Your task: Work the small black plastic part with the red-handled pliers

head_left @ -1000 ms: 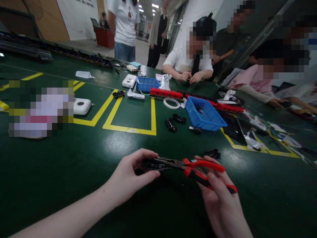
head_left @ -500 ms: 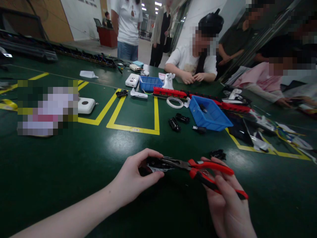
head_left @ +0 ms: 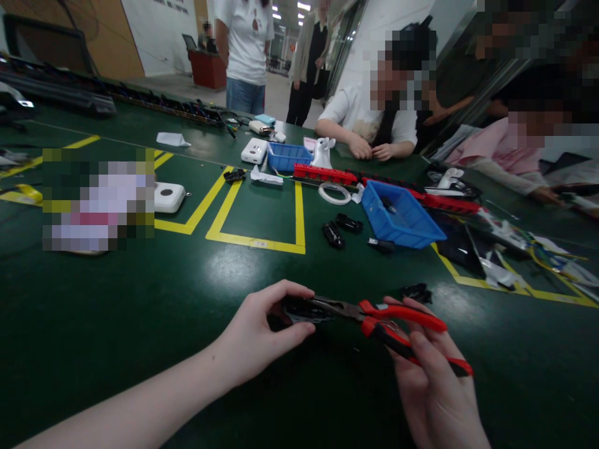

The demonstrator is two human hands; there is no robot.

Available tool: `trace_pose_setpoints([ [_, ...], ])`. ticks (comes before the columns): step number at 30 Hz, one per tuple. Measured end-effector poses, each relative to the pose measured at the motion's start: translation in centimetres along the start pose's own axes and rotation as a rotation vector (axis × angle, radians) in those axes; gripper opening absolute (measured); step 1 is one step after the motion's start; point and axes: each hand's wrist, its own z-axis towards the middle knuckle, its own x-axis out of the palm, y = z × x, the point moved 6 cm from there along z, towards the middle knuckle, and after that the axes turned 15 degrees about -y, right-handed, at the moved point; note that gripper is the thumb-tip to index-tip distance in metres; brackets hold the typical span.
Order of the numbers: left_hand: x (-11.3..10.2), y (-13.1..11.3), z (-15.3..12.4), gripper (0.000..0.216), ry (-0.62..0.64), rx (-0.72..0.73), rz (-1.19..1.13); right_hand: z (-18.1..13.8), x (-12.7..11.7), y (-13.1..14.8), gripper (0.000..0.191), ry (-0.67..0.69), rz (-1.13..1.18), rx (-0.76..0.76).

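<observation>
My left hand is closed around a small black plastic part, thumb and fingers pinching it just above the green table. My right hand grips the red-and-black handles of a pair of pliers. The dark metal jaws of the pliers reach left into the black part. Another small black part lies on the table just behind the pliers.
A blue bin stands mid-table with black parts beside it, a tape roll and red strips behind. A second blue bin and white devices lie left. Yellow lines mark the table. Several people sit and stand at the far side.
Both hands with the pliers and the part hold nearly the same pose. The view has shifted slightly, so the table's objects sit a little further right in the frame.
</observation>
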Motion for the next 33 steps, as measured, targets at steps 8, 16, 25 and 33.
trace_pose_setpoints([
  [8, -0.2, -0.39, -0.19, 0.035, 0.006, -0.041, -0.001, -0.07, 0.08, 0.31, 0.047, 0.006, -0.004, -0.006],
  [16, 0.01, -0.28, -0.1, 0.034, 0.013, 0.044, 0.034, -0.23, 0.09, 0.41, 0.045, 0.005, -0.007, -0.008],
  [25, -0.1, -0.42, -0.3, 0.034, 0.001, 0.006, 0.023, -0.17, -0.05, 0.07, 0.048, 0.005, -0.023, 0.036],
  [33, -0.16, -0.18, -0.25, 0.034, 0.003, -0.028, -0.011, 0.34, -0.24, -0.55, 0.044, 0.056, -0.024, 0.0],
])
